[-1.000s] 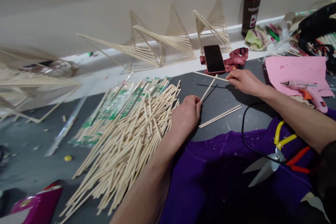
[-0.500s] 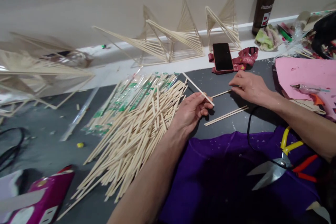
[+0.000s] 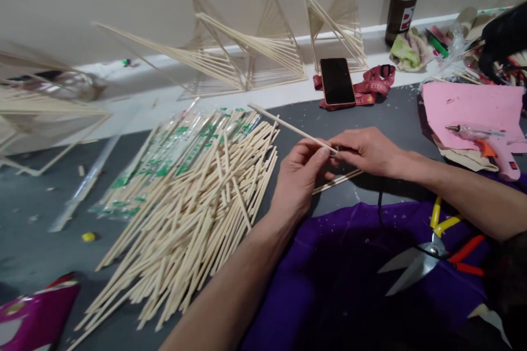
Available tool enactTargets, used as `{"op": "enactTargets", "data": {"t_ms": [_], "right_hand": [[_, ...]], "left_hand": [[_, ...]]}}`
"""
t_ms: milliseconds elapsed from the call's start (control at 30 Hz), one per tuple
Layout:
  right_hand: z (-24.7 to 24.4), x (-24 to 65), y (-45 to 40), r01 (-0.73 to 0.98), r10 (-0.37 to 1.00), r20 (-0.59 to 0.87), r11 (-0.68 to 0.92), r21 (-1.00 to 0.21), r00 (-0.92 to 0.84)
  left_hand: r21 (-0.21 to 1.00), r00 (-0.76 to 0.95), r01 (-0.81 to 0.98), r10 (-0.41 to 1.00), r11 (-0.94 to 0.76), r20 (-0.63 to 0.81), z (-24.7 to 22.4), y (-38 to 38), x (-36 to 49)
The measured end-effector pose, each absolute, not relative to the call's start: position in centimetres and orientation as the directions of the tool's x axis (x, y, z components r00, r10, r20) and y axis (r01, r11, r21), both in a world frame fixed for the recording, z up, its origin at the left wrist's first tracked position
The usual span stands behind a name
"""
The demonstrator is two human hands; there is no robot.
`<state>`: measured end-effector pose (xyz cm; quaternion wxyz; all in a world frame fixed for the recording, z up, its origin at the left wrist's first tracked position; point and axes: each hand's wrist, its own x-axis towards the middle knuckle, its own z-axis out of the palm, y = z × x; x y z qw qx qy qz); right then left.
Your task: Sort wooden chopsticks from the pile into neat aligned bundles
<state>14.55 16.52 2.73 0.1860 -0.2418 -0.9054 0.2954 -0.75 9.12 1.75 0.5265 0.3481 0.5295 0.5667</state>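
Note:
My left hand pinches a thin pale wooden stick near its near end, and the stick slants up and away to the left. At that same end the fingers of my right hand are pressed together, touching the stick; whether they grip anything else is hidden. Just beneath my hands, two more sticks lie side by side on the grey table. To the left of my left hand spreads a big loose pile of wooden sticks.
Stick frames stand along the wall behind a phone on a red lanyard. Plastic-wrapped sticks lie beside the pile. At right, a glue gun rests on pink sheets. Shears lie on purple cloth.
My right hand has moved left to meet my left hand at the stick's end. The short stretch of stick between the hands no longer shows. The view has shifted slightly right.

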Motion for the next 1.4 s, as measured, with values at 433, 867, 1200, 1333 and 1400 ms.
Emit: {"op": "enactTargets", "data": {"t_ms": [433, 867, 1200, 1333, 1400], "right_hand": [[3.8, 15.9, 18.2, 0.664, 0.650, -0.149, 0.743, -0.080, -0.746], [4.0, 15.8, 17.8, 0.629, 0.690, -0.017, 0.649, -0.428, -0.724], [2.7, 14.5, 16.7, 0.393, 0.375, -0.117, 0.880, -0.267, -0.920], [3.7, 15.0, 17.3, 0.449, 0.435, -0.125, 0.885, -0.122, -0.892], [4.8, 16.3, 18.5, 0.573, 0.573, -0.012, 0.819, -0.035, -0.820]], "left_hand": [[0.996, -0.379, 0.085, 0.925, 0.039, -0.004, 2.4, 9.9, -4.7], [0.994, -0.355, 0.095, 0.935, 0.051, -0.014, 1.3, 9.8, -4.3], [0.975, -0.222, 0.117, 0.962, 0.188, -0.159, 1.7, 9.2, -3.7], [0.969, -0.229, 0.114, 0.955, 0.221, -0.191, 1.7, 9.3, -3.7], [0.967, -0.237, 0.114, 0.952, 0.226, -0.194, 1.8, 9.3, -3.8]]}}
